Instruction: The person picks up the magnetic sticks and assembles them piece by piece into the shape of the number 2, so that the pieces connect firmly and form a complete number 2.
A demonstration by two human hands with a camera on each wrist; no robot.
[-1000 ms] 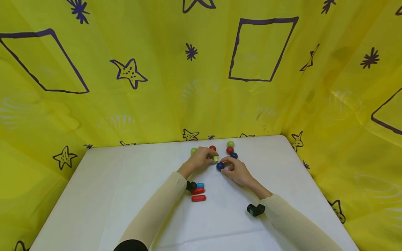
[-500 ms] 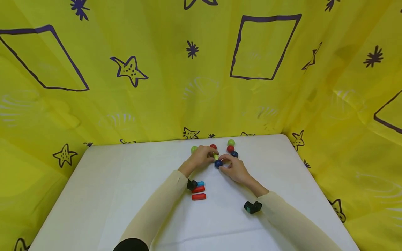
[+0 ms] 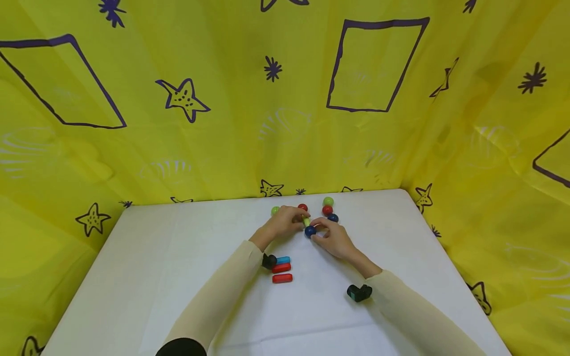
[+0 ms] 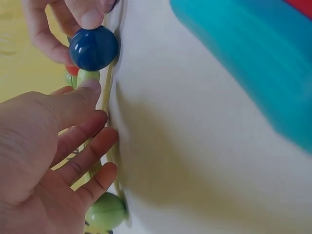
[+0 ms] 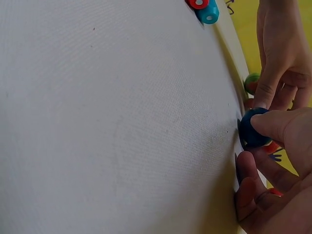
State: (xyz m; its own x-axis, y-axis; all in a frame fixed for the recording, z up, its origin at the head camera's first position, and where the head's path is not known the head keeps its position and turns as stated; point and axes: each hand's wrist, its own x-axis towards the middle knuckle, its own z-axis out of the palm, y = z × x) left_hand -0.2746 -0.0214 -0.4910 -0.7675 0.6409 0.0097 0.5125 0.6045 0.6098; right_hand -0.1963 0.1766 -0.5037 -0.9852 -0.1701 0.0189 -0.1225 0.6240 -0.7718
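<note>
The right hand (image 3: pixel 335 239) had a blue ball (image 3: pixel 310 232) pinched between thumb and fingers, closed no farther than the ball's width, its spare fingers loosely bent. Against that ball stood the end of a pale green rod (image 3: pixel 306 221), which the left hand (image 3: pixel 287 220) gripped near the tip with its thumb; its other fingers were spread a little behind. From where I stood, ball and rod met over the far half of the white table (image 3: pixel 178 277). Just past the left hand sat a red ball (image 3: pixel 303 207) and a green ball (image 3: pixel 275 211), and beyond the right hand a second green ball (image 3: pixel 328 201), a second red ball (image 3: pixel 327 210) and a second blue ball (image 3: pixel 332 217) lay close together. Nearer the person, beside the left wrist, were a light-blue rod (image 3: pixel 283 260) and two red rods (image 3: pixel 282 278). Yellow cloth (image 3: pixel 231 138) with drawn stars hung behind.
</note>
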